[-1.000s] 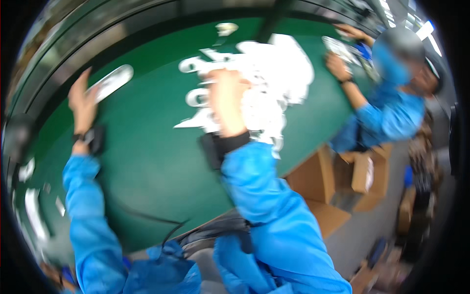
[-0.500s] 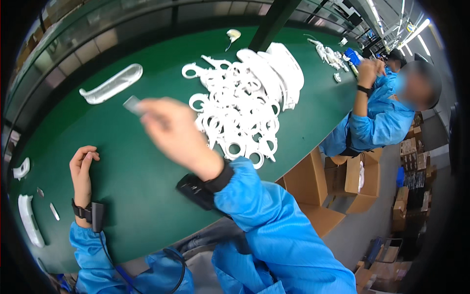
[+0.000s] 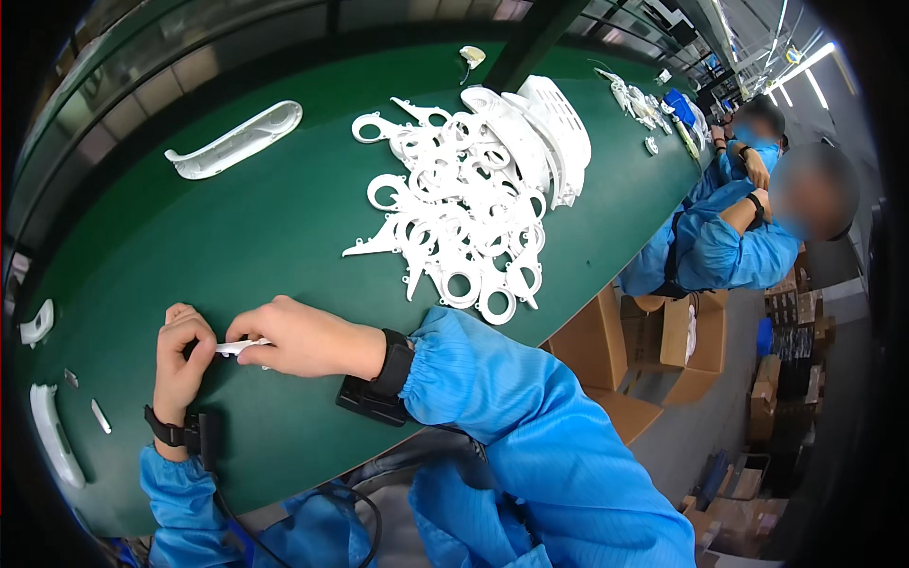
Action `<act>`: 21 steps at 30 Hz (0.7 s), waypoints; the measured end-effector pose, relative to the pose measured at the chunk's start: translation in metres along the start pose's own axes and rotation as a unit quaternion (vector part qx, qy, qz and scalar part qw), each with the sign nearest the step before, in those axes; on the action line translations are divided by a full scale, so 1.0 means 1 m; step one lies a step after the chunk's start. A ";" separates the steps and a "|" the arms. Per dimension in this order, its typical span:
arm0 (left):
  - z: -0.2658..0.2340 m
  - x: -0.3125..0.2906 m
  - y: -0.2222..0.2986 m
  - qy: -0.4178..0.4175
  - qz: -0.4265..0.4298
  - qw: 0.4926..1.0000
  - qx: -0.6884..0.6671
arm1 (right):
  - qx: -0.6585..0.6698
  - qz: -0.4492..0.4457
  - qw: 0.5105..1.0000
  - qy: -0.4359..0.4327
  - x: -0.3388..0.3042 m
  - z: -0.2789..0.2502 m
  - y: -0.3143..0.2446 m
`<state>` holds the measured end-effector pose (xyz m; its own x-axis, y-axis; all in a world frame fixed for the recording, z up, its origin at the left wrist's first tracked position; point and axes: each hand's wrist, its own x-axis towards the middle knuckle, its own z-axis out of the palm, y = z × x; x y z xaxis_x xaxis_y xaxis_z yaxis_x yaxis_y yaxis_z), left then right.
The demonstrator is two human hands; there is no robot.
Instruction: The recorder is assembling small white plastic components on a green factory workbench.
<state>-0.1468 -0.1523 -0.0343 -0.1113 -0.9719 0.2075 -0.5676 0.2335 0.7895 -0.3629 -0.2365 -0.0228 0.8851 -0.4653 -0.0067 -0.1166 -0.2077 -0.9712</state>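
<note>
Over the near left of the green table, both hands meet at a small white plastic piece (image 3: 229, 348). My left hand (image 3: 180, 364) is closed, its thumb and fingertips pinching the piece's left end. From the right, my right hand (image 3: 308, 341) grips the other end, with thumb and forefinger pressed together over it. Most of the piece is hidden by the fingers, so its full shape cannot be made out. Right of my hands lies a heap of white plastic parts with round rings (image 3: 459, 213). A long curved white shell (image 3: 237, 142) rests beyond them.
Larger white housings (image 3: 544, 142) stand against the heap's far side, near a dark post (image 3: 530, 43). At the left lie a curved white strip (image 3: 55, 435), a thin white piece (image 3: 101, 417) and a small bracket (image 3: 37, 324). Open cardboard boxes (image 3: 592, 346) and co-workers in blue (image 3: 729, 241) are at the right.
My right hand has come back toward me and down to my left hand; it held a clear flat piece before. My left fingers have closed. A co-worker's raised hand has lowered.
</note>
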 end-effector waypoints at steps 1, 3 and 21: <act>0.003 0.000 0.002 -0.001 -0.024 0.999 0.029 | 0.001 0.002 1.000 -0.001 0.000 0.001 0.004; 0.008 0.004 0.014 -0.013 0.006 0.998 0.055 | 0.009 -0.071 0.997 0.031 0.000 0.004 0.014; 0.003 -0.005 -0.007 0.096 -0.086 0.988 -0.086 | -0.032 -0.085 0.982 0.167 0.003 -0.011 0.004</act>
<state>-0.1447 -0.1489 -0.0430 0.1407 -0.9779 0.1547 -0.4162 0.0833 0.9054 -0.3661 -0.2479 -0.0244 0.6990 -0.6725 0.2433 -0.0167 -0.3554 -0.9346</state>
